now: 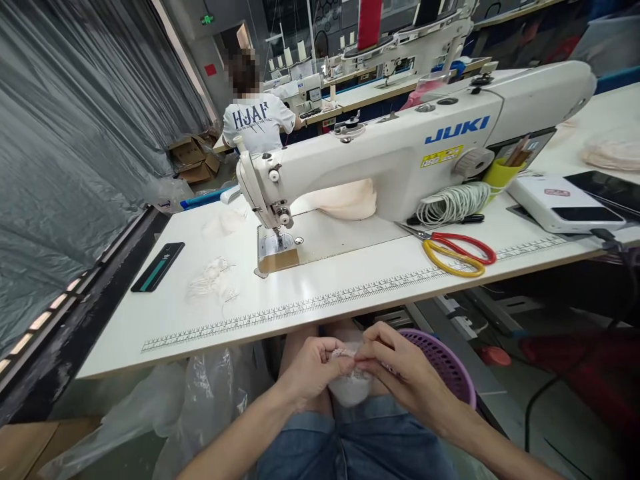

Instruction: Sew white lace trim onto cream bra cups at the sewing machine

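Over my lap, a small piece of pale, sheer fabric (353, 388) with a gathered, lace-like edge is held between both hands. My left hand (316, 370) pinches its left side, thumb on top. On the right side, my right hand (393, 363) grips the edge with thumb and fingertips pressed together. The two hands almost meet at the fabric's upper edge. Beyond them stands a white sewing machine (360, 153) on the table (320, 287), its needle area bare of cloth. A loose pale scrap of fabric or thread (215, 280) lies left of the needle.
Scissors with red and yellow handles (457, 255) lie near the table's front edge, beside a coil of white cord (453, 203). A dark phone-like object (157, 268) is at the left. A purple basket (463, 373) stands right of my legs. Another person (257, 120) sits ahead.
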A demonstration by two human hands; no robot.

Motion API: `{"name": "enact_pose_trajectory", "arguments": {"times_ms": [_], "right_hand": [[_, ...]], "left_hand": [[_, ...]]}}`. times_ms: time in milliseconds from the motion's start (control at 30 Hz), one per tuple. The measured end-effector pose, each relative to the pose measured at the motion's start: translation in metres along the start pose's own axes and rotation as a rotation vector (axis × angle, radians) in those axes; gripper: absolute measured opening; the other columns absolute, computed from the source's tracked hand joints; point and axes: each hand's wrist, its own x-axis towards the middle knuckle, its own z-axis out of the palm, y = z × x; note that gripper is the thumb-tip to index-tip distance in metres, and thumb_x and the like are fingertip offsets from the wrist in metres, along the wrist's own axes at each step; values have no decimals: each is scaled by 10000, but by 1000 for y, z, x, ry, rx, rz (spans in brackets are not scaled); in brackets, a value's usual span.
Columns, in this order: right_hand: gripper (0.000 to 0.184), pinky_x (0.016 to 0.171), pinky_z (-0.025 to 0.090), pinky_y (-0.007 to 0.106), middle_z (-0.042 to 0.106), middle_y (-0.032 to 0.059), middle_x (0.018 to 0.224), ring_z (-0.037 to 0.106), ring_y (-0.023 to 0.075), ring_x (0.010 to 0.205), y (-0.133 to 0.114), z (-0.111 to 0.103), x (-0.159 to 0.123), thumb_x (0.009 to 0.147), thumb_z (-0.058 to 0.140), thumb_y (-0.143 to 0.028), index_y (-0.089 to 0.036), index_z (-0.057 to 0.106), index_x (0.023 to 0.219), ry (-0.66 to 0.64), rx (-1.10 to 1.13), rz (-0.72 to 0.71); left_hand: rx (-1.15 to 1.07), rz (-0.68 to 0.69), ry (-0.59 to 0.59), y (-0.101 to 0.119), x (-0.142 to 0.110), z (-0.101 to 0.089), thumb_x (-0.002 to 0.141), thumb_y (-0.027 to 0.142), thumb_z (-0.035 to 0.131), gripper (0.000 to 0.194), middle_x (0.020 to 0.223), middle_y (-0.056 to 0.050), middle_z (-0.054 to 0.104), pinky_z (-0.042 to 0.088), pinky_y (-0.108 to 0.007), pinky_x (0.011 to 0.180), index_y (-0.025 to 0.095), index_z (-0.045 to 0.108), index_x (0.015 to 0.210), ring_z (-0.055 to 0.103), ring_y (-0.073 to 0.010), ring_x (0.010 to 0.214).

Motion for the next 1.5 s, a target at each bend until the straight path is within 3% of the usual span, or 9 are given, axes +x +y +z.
{"name": "enact_pose_trajectory", "arguments": {"times_ms": [300,433,600,733,867,967,1267,1400,1500], "right_hand": [[247,593,407,262,535,30,728,506,142,662,22,-9,-4,946,405,-324,-195,506,761,-32,478,-29],[296,575,391,265,517,22,664,484,147,617,52,-18,-23,953,324,-298,-202,479,720,-113,200,-14],[308,485,354,257,581,46,617,513,162,528,100,-35,-65,910,344,-243,-208,568,702,-180,-289,233],[208,552,405,268,659,76,862,603,200,717,81,-41,-70,916,403,-253,-228,610,915,-59,-304,329],[158,676,434,248,585,54,911,571,159,813,40,-36,-41,931,424,-215,-236,572,984,-60,-23,104],[178,656,416,237,536,46,896,540,139,790,31,-26,-24,943,392,-184,-232,554,997,-77,31,78],[173,553,357,225,466,20,804,467,126,661,54,-16,-31,943,302,-178,-206,421,821,-169,-112,88],[203,505,338,230,491,25,768,468,131,600,83,-25,-52,940,313,-211,-207,449,790,-117,-323,140],[185,517,349,238,507,29,770,480,135,597,82,-32,-60,936,348,-208,-203,478,804,-75,-352,189]], "left_hand": [[63,-150,-25,2,12,10,517,442,798,385,572,-15,587,358,-223,559,108,629,610,491,-104,539],[136,-152,-37,5,19,8,538,429,775,358,556,-9,573,334,-222,542,109,636,618,468,-100,525],[112,-159,-74,6,26,1,558,438,771,365,583,-19,591,356,-230,580,109,655,667,501,-114,559],[89,-208,-66,2,35,4,533,437,790,396,621,-18,599,349,-223,571,111,667,722,499,-107,565],[82,-205,-47,1,39,11,539,426,788,381,599,-8,577,339,-218,558,109,637,686,475,-92,543],[77,-191,-62,1,37,15,546,412,784,365,570,10,542,320,-210,546,114,596,639,449,-82,535],[6,-202,-84,-7,35,10,568,356,781,335,572,4,555,326,-207,550,98,585,649,460,-78,537],[-29,-198,-107,-12,34,1,580,349,784,329,624,-22,608,357,-207,574,89,621,697,509,-89,566],[-23,-218,-115,-13,33,-2,567,361,793,347,631,-27,617,363,-205,579,86,628,697,518,-90,571]]}}
